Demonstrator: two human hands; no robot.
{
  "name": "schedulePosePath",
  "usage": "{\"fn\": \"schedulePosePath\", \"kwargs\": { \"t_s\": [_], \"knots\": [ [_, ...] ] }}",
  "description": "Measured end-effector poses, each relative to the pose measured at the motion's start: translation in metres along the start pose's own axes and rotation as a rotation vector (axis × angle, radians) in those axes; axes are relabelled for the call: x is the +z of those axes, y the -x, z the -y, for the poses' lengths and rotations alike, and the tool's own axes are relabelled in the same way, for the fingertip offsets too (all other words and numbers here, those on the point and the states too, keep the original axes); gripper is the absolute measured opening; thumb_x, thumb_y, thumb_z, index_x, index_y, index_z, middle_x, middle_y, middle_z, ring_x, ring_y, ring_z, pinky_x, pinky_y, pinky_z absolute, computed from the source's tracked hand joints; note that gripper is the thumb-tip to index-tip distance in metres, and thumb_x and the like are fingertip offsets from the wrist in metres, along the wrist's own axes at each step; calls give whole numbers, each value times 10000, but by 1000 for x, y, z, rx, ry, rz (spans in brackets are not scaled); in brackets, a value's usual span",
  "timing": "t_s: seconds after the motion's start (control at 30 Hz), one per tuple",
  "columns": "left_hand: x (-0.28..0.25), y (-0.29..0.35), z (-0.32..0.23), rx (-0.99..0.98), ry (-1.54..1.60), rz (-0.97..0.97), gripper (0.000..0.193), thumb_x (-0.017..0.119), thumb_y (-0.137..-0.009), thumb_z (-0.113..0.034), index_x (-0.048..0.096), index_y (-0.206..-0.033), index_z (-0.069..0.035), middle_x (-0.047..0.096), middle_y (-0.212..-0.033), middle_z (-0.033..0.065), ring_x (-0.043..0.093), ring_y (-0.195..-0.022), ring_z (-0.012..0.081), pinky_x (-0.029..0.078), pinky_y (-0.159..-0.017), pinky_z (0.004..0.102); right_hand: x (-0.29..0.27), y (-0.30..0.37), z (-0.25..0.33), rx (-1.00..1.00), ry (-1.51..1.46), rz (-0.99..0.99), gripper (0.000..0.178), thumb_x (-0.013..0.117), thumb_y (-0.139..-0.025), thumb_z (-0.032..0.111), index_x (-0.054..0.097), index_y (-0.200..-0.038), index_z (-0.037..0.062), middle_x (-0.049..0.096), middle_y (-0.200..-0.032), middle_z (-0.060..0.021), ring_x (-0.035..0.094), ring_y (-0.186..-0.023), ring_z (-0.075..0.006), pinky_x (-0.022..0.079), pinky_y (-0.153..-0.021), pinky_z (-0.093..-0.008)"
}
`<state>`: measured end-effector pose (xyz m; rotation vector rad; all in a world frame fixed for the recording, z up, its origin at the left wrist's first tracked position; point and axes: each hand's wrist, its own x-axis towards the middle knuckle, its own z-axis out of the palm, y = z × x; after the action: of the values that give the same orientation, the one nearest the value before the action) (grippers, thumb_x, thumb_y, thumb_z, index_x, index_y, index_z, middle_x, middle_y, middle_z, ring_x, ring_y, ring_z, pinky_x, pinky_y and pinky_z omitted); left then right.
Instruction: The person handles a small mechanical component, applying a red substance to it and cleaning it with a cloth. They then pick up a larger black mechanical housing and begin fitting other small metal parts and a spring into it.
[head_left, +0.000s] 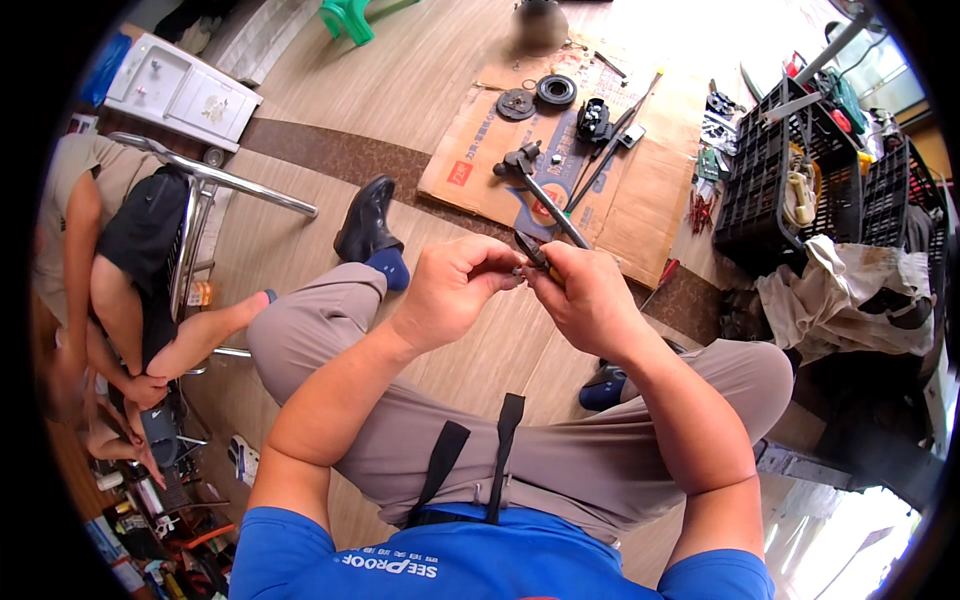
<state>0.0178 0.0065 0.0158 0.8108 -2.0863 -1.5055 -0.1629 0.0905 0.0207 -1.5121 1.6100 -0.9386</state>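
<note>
In front of me, above my knees, both hands are drawn close together. My left hand [452,287] is closed in a pinch on a small shiny metal part [518,271], mostly covered by the fingertips. Wrapped round a pair of pliers [533,250] with dark jaws and a bit of yellow on the grip, my right hand [588,295] is closed too. Its fingertips nearly meet those of the left at the metal part. Just beyond the hands, a long-handled hammer-like tool [545,195] lies on a flattened cardboard sheet [465,150].
On the cardboard are a black ring-shaped part [556,91], a round grey disc [516,104] and a dark mechanical block [593,122]. Black plastic crates [765,170] stand at right beside a draped cloth [850,295]. At left, another person sits by a metal-framed chair [235,180].
</note>
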Motion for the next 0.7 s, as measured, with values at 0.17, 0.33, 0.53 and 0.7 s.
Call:
{"fn": "schedulePosePath", "kwargs": {
  "t_s": [0.17, 0.33, 0.53, 0.7],
  "knots": [
    [6, -2, 5, -246, 185, -45, 97, 640, -891, 56, 652, -986, 38, 691, -886, 57, 647, -826, 109, 543, -769, 250, 21, 1, -9, -70, 281, -141, 163, 617, -866, 173, 553, -821, 30, 635, -763, -173, 640, -753, -380, 509, -669, -476],
    [7, -2, 3, -277, 167, -75, 86, 651, -895, 39, 647, -982, 40, 688, -881, 58, 639, -808, 105, 538, -760, 249, 31, 0, -15, -105, 343, -210, 158, 622, -857, 172, 547, -826, 37, 634, -760, -160, 639, -727, -371, 511, -644, -469],
    [3, -4, 12, -294, 338, -99, 105, 634, -911, 32, 619, -1013, 47, 687, -917, 93, 677, -857, 154, 577, -792, 298, 22, -6, -18, -3, 95, -286, 156, 630, -874, 159, 558, -837, 25, 629, -754, -203, 625, -723, -406, 488, -643, -485],
    [-4, -7, 15, -331, 461, -85, 119, 616, -919, 35, 592, -1035, 44, 678, -956, 111, 694, -879, 192, 595, -815, 331, 16, -10, -20, 84, 6, -286, 140, 619, -879, 143, 605, -855, 5, 635, -763, -231, 628, -738, -425, 488, -660, -484]
  ]
}}
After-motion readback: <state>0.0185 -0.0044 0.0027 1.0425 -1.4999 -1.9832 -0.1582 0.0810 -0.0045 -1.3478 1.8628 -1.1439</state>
